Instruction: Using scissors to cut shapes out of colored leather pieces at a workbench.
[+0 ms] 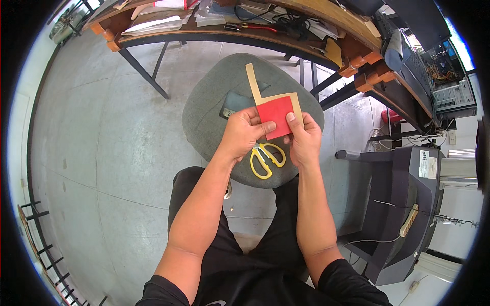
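Note:
I hold a red paper square (275, 116) over a tan piece of paper (253, 81) above the grey seat. A narrow tan strip sticks up past the square's top left corner, and more tan shows along its top and right edges. My left hand (241, 134) pinches the square's left side, thumb on the front. On the right side, my right hand (306, 140) presses its thumb near the upper edge, with its fingers behind. Below the paper, scissors with yellow handles (267, 160) lie on the seat; my left hand and the paper partly hide their blades.
The grey padded seat (204, 109) stands before my knees, with a dark flat object (236, 103) on it. Beyond is a wooden desk (178, 36) holding papers, cables and a red-handled tool (259, 27). A dark cabinet-like unit (393, 214) stands to the right.

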`<state>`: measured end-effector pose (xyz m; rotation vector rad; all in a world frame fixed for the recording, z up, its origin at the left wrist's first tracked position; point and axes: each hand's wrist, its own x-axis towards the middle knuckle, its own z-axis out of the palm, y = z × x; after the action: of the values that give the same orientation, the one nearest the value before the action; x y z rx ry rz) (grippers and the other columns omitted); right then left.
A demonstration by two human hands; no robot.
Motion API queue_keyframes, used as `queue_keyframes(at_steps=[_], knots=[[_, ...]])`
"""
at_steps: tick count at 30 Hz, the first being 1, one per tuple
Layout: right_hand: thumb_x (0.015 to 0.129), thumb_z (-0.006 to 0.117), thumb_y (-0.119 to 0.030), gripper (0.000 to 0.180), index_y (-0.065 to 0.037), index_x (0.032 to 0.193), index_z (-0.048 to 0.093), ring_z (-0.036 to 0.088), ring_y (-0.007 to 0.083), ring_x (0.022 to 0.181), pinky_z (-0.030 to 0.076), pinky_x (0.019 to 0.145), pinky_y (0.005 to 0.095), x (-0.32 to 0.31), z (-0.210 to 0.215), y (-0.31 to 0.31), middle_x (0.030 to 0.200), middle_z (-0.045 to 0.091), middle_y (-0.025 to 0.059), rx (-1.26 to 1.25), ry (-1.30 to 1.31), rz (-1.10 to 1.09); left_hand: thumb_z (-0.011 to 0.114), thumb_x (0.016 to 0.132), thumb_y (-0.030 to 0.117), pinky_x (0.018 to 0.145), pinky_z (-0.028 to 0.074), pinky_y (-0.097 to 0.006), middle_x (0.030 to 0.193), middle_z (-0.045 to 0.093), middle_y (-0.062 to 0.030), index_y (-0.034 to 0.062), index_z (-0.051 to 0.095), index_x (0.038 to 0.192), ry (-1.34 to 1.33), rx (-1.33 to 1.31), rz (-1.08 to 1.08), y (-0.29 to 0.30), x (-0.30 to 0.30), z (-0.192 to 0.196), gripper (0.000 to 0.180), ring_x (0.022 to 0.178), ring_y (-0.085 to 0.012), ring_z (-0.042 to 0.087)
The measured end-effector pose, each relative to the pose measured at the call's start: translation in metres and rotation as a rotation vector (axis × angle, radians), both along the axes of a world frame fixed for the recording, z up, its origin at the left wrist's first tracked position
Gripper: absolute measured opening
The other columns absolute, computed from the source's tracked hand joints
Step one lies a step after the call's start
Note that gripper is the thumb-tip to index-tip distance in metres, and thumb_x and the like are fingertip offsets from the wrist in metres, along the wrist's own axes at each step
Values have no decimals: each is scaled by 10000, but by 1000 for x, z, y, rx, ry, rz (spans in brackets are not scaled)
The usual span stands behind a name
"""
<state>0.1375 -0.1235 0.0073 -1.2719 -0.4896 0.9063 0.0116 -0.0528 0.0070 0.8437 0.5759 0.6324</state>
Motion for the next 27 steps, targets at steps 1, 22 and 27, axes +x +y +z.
queue_keyframes(at_steps=[1, 22, 27], knots=[[858, 587, -175, 173, -5, 849, 560, 479, 52, 517, 386, 449, 184, 0, -1, 0, 708, 581, 23, -6, 5, 7, 611, 792, -5, 766, 512, -285, 977, 622, -138, -71, 535, 1062, 3, -15, 17, 0, 0, -1, 289, 863, -164, 610], [861, 574, -170, 171, -17, 792, 544, 458, 47, 488, 368, 428, 186, -8, 0, 11, 649, 545, 3, 43, -3, -94, 599, 840, 133, 564, 516, -238, 740, 628, -86, -35, 595, 873, 56, -39, 154, 9, -8, -11, 171, 621, -139, 612], [859, 573, -156, 154, -27, 781, 542, 453, 45, 479, 364, 426, 184, -5, 2, 12, 642, 544, 3, 61, 60, -74, 583, 848, 139, 531, 496, -238, 718, 621, -67, -11, 581, 853, 96, 9, 162, 10, -4, -9, 150, 599, -125, 595]])
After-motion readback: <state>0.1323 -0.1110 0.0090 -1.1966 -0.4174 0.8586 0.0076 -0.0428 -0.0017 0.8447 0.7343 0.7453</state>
